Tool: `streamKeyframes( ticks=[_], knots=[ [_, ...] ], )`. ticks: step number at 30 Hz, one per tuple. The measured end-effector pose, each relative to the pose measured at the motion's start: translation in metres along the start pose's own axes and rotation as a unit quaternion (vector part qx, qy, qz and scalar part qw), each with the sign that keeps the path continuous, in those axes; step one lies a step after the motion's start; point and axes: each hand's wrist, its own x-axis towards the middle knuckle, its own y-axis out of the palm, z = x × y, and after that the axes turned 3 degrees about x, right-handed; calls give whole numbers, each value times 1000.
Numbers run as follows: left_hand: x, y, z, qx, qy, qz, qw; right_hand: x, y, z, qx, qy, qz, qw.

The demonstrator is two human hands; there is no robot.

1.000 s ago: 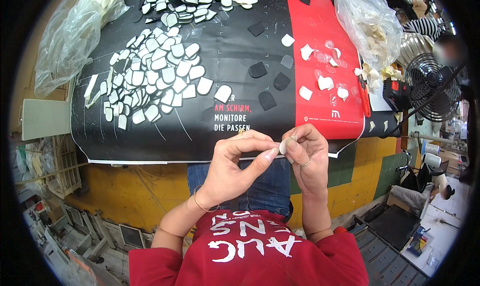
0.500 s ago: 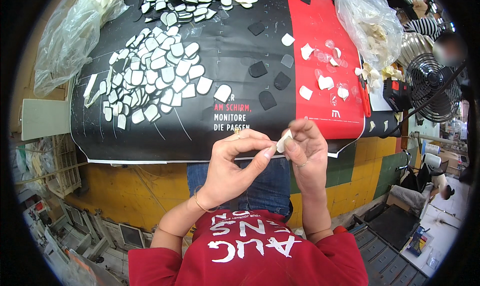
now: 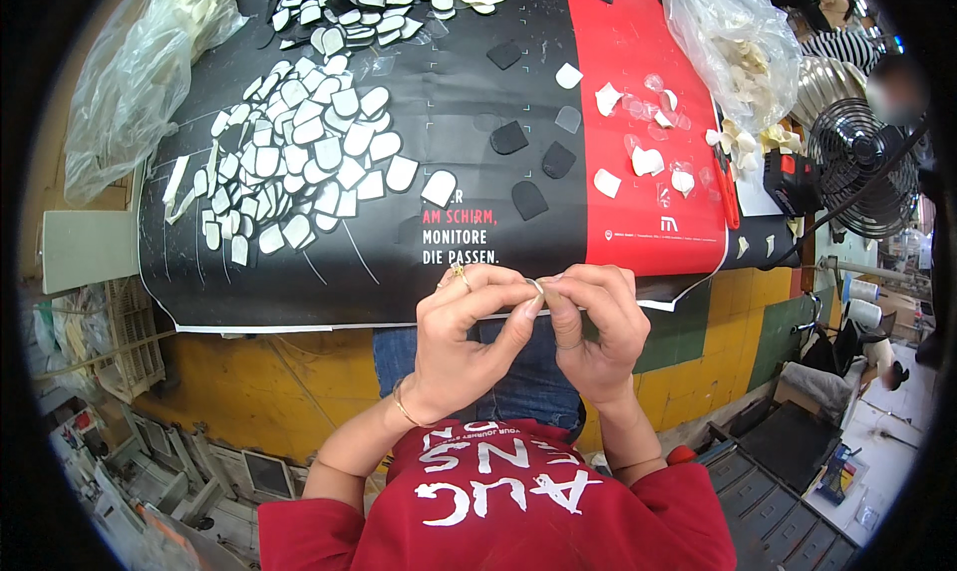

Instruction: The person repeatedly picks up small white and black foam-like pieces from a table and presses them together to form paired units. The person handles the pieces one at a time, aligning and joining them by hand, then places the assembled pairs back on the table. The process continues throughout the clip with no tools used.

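Over my lap, just off the table's near edge, my left hand (image 3: 464, 337) and my right hand (image 3: 604, 332) meet fingertip to fingertip. Between them is a small white piece (image 3: 537, 289), seen edge-on and pinched by thumb and forefinger on both sides; its outline is mostly hidden. Beyond my left hand lies a loose heap of white-faced, round-ended pads with dark edges (image 3: 299, 157). Several similar black pads (image 3: 530, 200) are spread ahead of my hands. White peeled scraps (image 3: 647, 161) and clear film bits (image 3: 681, 168) are scattered on the red part of the table cover.
A second heap of pads (image 3: 374, 7) is at the far side. Clear plastic bags stand at the left (image 3: 135, 82) and far right (image 3: 733, 47). A black fan (image 3: 857, 157), a black-and-red box (image 3: 793, 180) and a red tool (image 3: 730, 197) are at the right.
My right hand has turned and its fingertips have closed in toward my left. The white piece, seen broadside before, now shows edge-on between both hands.
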Motion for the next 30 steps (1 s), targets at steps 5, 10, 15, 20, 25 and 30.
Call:
streamKeyframes(
  ticks=[5,10,15,20,25,30],
  knots=[
    [-1,2,2,34,34,-13,999,0,4,-6,49,69,-21,996],
    [4,-4,8,8,6,-31,999,34,-25,-53,-71,139,-143,977],
    [24,-15,17,270,244,-10,931,54,-46,-82,-342,96,-201,913],
    [50,-28,27,374,492,54,784,32,-48,-47,201,334,93,916],
    [82,-37,30,392,664,113,626,29,-24,-29,428,410,188,783],
    [95,-37,38,430,668,111,598,33,-23,-34,458,410,141,776]
  ],
)
